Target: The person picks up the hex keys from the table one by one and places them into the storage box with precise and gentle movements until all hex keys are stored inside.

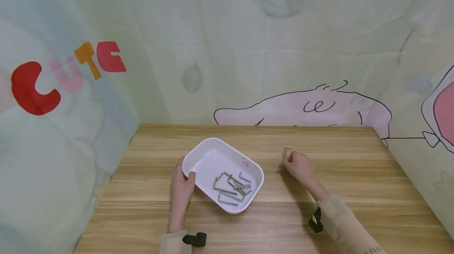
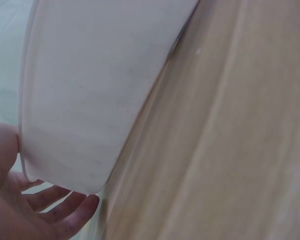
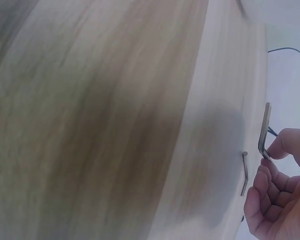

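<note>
A white plastic tray [image 1: 207, 161] sits on the table, with several L-shaped hex keys [image 1: 225, 191], silver and brassy, lying in its near right end. My left hand [image 1: 182, 187] grips the tray's left end, thumb over the rim and fingers outside against the wall [image 2: 90, 100]. To the right of the tray, my right hand [image 1: 300, 168] pinches a hex key [image 3: 264, 127] between thumb and forefinger, its bent end pointing up in the head view. Another hex key [image 3: 245, 170] lies on the tabletop beside that hand; the hand largely hides it in the head view.
The wood-grain table [image 1: 142, 206] ends at the back against a printed cloth backdrop [image 1: 163, 68]. Similar cloth hangs along the left and right sides. A small black camera [image 1: 195, 239] is strapped at the left wrist, another [image 1: 315, 221] at the right.
</note>
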